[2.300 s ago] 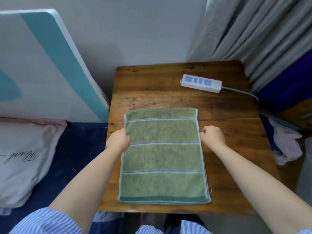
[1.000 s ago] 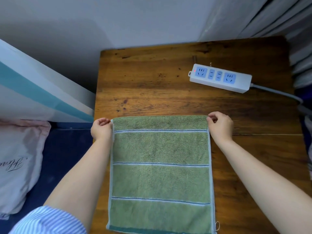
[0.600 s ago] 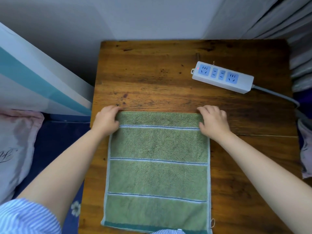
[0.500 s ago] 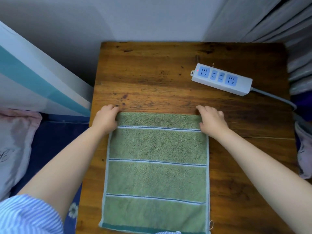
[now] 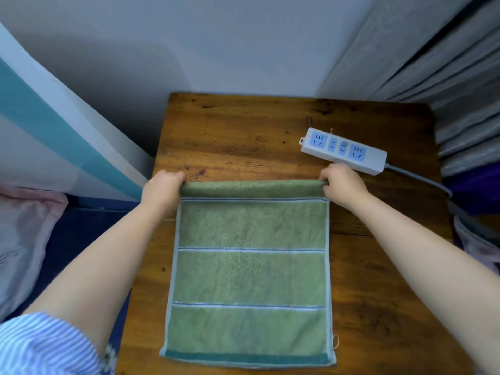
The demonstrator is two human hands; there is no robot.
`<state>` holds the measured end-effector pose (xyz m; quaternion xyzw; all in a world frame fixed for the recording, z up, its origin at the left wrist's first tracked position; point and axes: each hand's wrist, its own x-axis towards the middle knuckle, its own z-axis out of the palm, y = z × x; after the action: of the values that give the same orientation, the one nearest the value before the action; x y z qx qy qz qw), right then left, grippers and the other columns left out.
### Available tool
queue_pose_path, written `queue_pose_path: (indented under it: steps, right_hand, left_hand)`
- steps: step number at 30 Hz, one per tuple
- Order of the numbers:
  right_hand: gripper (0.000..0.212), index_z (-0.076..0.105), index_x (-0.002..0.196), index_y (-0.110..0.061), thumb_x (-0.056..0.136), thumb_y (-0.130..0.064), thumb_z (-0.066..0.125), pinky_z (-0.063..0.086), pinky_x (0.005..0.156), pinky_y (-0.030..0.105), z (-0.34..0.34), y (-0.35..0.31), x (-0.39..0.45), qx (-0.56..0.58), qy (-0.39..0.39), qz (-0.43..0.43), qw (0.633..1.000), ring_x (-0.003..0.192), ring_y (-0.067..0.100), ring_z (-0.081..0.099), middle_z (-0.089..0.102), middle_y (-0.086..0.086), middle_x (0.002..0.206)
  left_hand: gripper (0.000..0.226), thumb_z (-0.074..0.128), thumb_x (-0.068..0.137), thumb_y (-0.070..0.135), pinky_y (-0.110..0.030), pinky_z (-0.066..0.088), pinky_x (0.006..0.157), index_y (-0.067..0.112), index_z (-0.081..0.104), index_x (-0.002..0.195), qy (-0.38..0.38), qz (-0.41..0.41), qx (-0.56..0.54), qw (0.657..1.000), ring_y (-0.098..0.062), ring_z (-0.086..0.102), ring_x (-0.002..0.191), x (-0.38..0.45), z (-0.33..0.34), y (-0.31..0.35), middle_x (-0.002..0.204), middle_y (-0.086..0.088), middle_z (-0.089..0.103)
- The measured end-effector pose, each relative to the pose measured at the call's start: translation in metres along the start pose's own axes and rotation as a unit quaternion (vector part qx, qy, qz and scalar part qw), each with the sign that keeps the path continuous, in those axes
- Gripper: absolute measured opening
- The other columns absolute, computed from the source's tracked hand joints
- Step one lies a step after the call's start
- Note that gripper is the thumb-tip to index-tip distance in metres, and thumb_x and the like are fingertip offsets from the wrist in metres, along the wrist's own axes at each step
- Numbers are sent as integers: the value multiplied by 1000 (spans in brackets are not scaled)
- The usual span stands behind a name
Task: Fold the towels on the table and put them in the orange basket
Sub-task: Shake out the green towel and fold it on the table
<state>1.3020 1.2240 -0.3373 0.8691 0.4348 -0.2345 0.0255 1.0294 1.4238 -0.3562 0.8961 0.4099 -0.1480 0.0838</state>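
Wood fills most of what I see: the table point(image 5: 243, 136) runs from the wall toward me, its grain going side to side. On it lies the green towel point(image 5: 250, 274), spread flat over the near half, with its long axis running straight away from me toward the wall. Its pale stripes cross it from side to side, its dark teal band sits at the edge nearest me, and a small loop hangs at the near right corner. The far edge is lifted and curled over into a low roll.

At that far edge my left hand point(image 5: 162, 192) grips the left corner, fingers curled over the rolled edge. My right hand point(image 5: 342, 188) does the same at the right corner, fingers closed around the cloth. Both forearms stretch out along the towel's long sides.

Beyond my right hand, just beside it, a white power strip point(image 5: 343, 150) lies at a slant on the bare wood, its cord trailing off to the right. Grey curtain point(image 5: 446, 63) hangs at the far right, and a pink pillow point(image 5: 24, 239) sits low on the left.
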Motion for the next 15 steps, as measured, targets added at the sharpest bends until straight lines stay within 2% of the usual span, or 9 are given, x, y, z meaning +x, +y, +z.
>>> queue_pose_path:
  steps: [3,5,7,9,11,15]
  right_hand:
    - [19,65,100,-1,85,0,54,43,87,39,-14,-5,-9,11,94,-4,996,107,30,48,59,14,107]
    - [20,65,101,2,85,1,52,39,89,40,-18,-4,-17,16,145,-21,989,109,32,47,60,17,107]
    - [17,67,94,6,82,6,54,40,85,43,-17,-3,-34,27,205,-52,977,104,37,50,62,20,98]
    - [12,68,77,8,70,14,61,46,74,44,-11,2,-55,40,265,-93,959,87,43,56,63,23,79]
    - [14,66,64,6,58,18,66,48,66,43,2,8,-81,37,287,-125,949,72,42,59,62,21,68]
    - [11,63,59,2,54,12,61,49,62,38,33,11,-141,20,303,-155,940,65,37,62,61,16,63]
  left_hand:
    - [12,52,88,5,-39,45,71,6,60,97,83,-7,-31,996,-32,51,98,-7,-18,2,97,-14,63]
    - [13,51,88,4,-39,45,70,2,60,97,112,-6,-42,993,-34,51,98,-13,-25,1,96,-16,63]
    - [13,51,87,0,-41,45,69,-1,61,94,139,10,-50,989,-36,52,95,-26,-28,-5,94,-18,62]
    - [11,55,83,-5,-43,46,67,-3,63,90,164,49,-65,983,-38,54,89,-45,-25,-13,89,-21,62]
    - [8,62,77,-10,-43,48,62,-4,64,82,174,96,-68,978,-39,57,80,-68,-18,-20,81,-22,62]
    - [20,71,61,-18,-37,48,49,-3,63,71,177,159,-70,969,-36,59,62,-120,1,-29,67,-19,61]
